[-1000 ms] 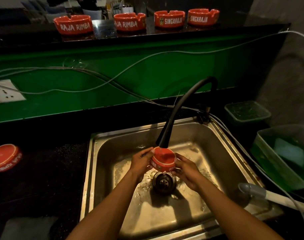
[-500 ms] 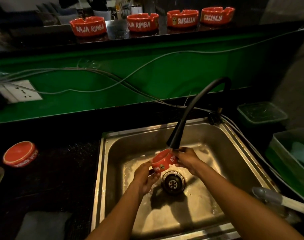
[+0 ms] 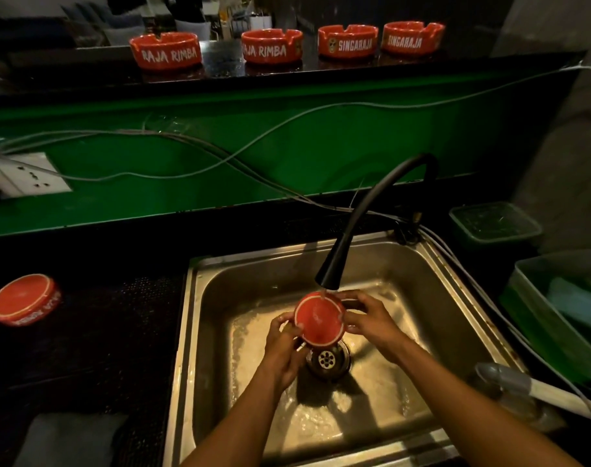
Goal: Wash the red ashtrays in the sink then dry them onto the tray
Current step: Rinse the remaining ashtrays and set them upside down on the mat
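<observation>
The ashtray in the sink showed only its underside, so its bowl and lettering were hidden, and it covered the left hand's fingertips and part of the right hand's fingers. At the counter's left edge, the upturned ashtray had lettering too blurred to read, and a grey cloth was cut off by the bottom edge. On the right, the green tub and a white handle ran out of frame, and the tub's contents were too dim to tell.
</observation>
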